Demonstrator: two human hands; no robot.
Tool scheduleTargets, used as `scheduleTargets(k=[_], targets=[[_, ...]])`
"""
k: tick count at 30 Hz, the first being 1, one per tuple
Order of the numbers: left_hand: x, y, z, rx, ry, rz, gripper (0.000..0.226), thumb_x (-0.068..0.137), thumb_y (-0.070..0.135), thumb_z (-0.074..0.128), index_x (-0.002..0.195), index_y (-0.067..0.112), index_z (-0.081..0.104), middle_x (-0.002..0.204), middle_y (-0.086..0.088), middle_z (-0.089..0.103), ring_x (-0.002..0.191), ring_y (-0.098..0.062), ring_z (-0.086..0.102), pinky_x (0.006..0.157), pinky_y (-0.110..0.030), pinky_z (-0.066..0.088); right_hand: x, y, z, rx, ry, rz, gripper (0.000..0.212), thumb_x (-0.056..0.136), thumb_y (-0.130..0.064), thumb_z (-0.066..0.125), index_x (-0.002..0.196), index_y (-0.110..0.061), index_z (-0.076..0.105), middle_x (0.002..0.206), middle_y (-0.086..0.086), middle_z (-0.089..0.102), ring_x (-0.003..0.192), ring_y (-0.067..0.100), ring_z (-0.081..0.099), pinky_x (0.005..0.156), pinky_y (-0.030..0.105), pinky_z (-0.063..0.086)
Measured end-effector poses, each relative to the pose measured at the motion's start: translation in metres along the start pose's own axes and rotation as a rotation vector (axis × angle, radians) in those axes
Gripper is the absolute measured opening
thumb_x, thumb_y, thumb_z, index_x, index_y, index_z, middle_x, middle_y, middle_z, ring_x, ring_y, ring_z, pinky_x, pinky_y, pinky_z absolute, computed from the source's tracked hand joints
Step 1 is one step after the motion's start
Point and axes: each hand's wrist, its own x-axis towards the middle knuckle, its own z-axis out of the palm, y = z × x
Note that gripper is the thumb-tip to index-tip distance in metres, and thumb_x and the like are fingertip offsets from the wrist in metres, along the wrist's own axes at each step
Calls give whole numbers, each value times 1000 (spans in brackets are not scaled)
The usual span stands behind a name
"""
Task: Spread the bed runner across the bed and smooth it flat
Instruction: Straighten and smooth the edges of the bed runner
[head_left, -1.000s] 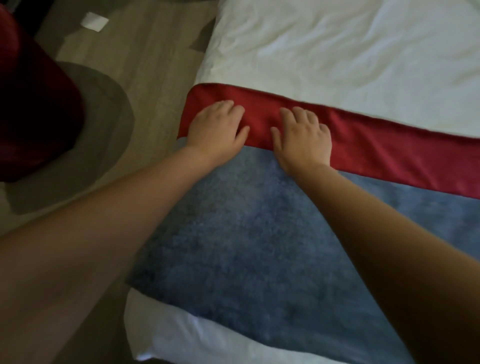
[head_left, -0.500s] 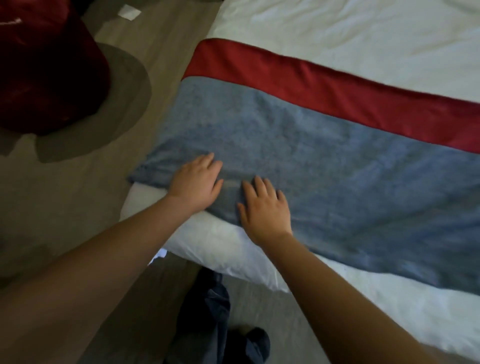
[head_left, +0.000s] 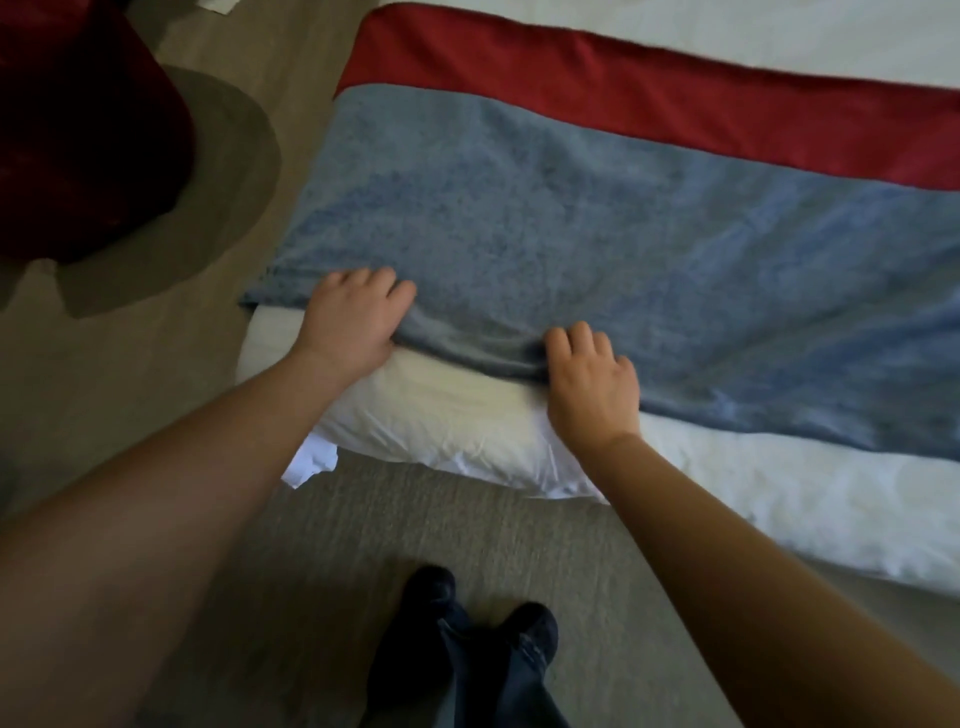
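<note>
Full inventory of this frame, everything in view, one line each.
bed runner: one, blue-grey with a red band, across the bed
bedding: one, white, under the runner
sheet corner: one, white, hanging below the bed's corner
seat: one, dark red, upper left
mat: one, grey, round, beneath the seat
floor: one, beige
shoes: two, black, on the floor
left hand: one, grips the runner's near edge
right hand: one, grips the same edge

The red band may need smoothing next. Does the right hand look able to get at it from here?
Probably yes: only blue fabric lies between the right hand and the red band, nothing blocking, though it would take a forward stretch.
</note>
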Motion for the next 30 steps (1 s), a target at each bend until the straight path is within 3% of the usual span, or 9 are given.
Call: scheduleTargets(k=[3, 7, 13, 18, 26, 30], targets=[[21, 1, -9, 36, 14, -1, 36, 67, 15, 70, 100, 14, 53, 96, -10, 61, 92, -32, 60, 72, -36, 41, -3, -2, 5, -22, 31, -6, 27, 77, 0, 54, 103, -8, 55, 89, 10, 58, 77, 31, 55, 56, 34, 34], [20, -11, -10, 35, 133, 36, 18, 79, 5, 49, 95, 8, 58, 89, -15, 63, 87, -35, 62, 69, -37, 43, -3, -8, 6, -34, 52, 3, 26, 80, 2, 52, 105, -7, 54, 88, 10, 59, 76, 31, 55, 57, 35, 35], [-7, -56, 8, 59, 200, -14, 32, 79, 11, 27, 89, 8, 57, 87, -17, 58, 86, -36, 58, 62, -39, 41, 5, -15, 0, -71, -37, 28, 31, 85, 1, 44, 114, -10, 47, 98, 9, 59, 86, 30, 56, 64, 36, 41], [1, -73, 15, -13, 218, -107, 14, 78, 1, 51, 89, 7, 56, 87, -19, 58, 82, -38, 59, 60, -38, 39, 16, -25, 1, -109, -21, 4, 22, 87, -10, 48, 108, -12, 47, 91, 4, 60, 79, 26, 57, 53, 31, 33], [-27, -92, 34, 21, 221, -21, 26, 61, -2, 65, 80, 11, 54, 79, -15, 55, 69, -35, 57, 49, -30, 32, 40, -86, 2, -42, 88, -187, 19, 90, -6, 47, 108, -7, 55, 88, 9, 60, 74, 29, 58, 50, 31, 30], [-34, -95, 36, 2, 276, 13, 27, 56, 1, 67, 77, 12, 54, 75, -12, 54, 64, -33, 55, 48, -31, 35, 49, -111, 4, -18, 90, -190, 24, 91, -5, 45, 114, -8, 52, 92, 11, 60, 79, 30, 58, 57, 35, 36]])
